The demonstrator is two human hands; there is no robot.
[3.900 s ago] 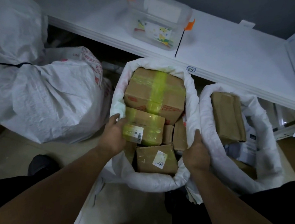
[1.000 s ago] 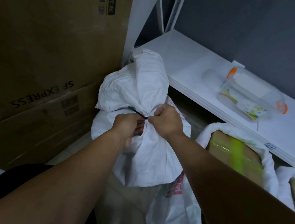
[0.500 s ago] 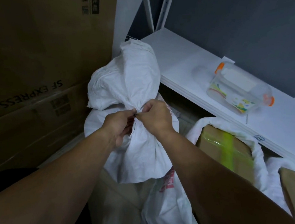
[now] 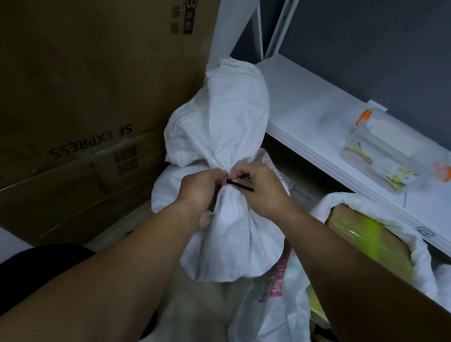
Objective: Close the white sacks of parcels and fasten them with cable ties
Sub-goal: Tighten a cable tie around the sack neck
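Observation:
A white sack (image 4: 223, 121) stands in the middle with its neck gathered tight. A black cable tie (image 4: 240, 185) circles that neck, and its tail sticks out to the right. My left hand (image 4: 199, 193) pinches the tie's head at the neck from the left. My right hand (image 4: 262, 190) pinches the tie just right of it, with the tail lying across its fingers. The loose mouth of the sack (image 4: 236, 248) flares toward me below my hands. An open white sack (image 4: 352, 206) with taped cardboard parcels (image 4: 368, 238) sits at the right.
Large brown cardboard boxes (image 4: 85, 82) are stacked at the left. A white shelf (image 4: 318, 130) runs along the right and carries a clear plastic box with orange clips (image 4: 394, 161). Another white bag with red print (image 4: 274, 311) lies in front, low.
Since the earliest frame I have turned from the open sack of parcels to the tied sack. In the last second the tie's black tail has come out to the right between my hands.

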